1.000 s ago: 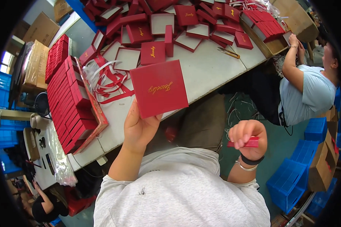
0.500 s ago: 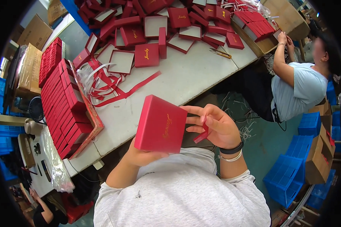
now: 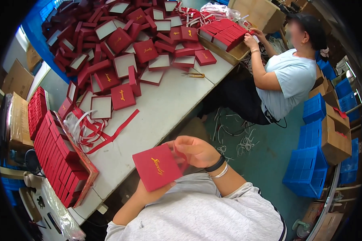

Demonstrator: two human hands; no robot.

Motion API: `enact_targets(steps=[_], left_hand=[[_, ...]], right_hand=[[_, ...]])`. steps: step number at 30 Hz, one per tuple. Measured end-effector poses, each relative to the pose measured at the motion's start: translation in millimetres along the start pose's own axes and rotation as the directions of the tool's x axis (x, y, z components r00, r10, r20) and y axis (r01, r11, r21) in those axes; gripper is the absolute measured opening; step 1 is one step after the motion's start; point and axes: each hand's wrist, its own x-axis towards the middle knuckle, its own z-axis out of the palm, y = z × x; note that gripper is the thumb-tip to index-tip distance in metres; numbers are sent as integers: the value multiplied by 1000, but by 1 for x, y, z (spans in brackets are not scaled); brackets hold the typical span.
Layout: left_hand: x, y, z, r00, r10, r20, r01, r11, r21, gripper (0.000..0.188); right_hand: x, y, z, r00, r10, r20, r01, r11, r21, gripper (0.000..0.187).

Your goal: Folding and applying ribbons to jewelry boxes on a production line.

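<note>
A square red gift box (image 3: 155, 166) with gold lettering on its face rests in my left hand (image 3: 148, 193), which grips it from below. Close by its right edge, my right hand (image 3: 199, 152) pinches a red ribbon (image 3: 180, 155) between thumb and fingers; the ribbon is partly blurred against the box. On the white table (image 3: 134, 128) beyond lies a tangle of red and white ribbons (image 3: 86, 130), with one red strand stretching to the right. Several red boxes and open lids with white insides, such as one box (image 3: 123, 96), lie near it.
A large heap of red boxes (image 3: 118, 39) covers the table's far side. Yellow-handled thread snips (image 3: 194, 75) lie near the edge. At left stands a tray (image 3: 90, 178) packed with boxes. A co-worker (image 3: 289, 72) sits at right by another box tray (image 3: 233, 59). Blue crates (image 3: 303, 172) stand on the floor.
My view has swung to the right and further up the table. The box has tilted so its lettered face turns more toward me, and my right hand has come closer to its edge with the ribbon.
</note>
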Motion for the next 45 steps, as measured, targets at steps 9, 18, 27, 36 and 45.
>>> enact_targets(steps=[9, 18, 27, 36, 45], left_hand=[[1, -8, 1, 975, -217, -43, 221, 937, 271, 49], [-32, -43, -8, 994, 70, -81, -104, 823, -558, 70], [-33, -34, -22, 858, 69, -510, -324, 841, -432, 52], [22, 0, -24, 706, 162, -690, -381, 907, -177, 26], [-2, 0, -10, 777, 198, -598, -346, 927, -143, 19]], right_hand=[[1, -9, -11, 978, 10, 206, 44, 966, -255, 13], [22, -16, -26, 951, 49, 306, -17, 994, -107, 9], [21, -34, 10, 983, -182, -10, 144, 808, -571, 11], [-1, -27, 93, 914, -392, 102, 229, 293, -928, 7], [18, -3, 104, 906, -423, -4, 135, 298, -945, 9]])
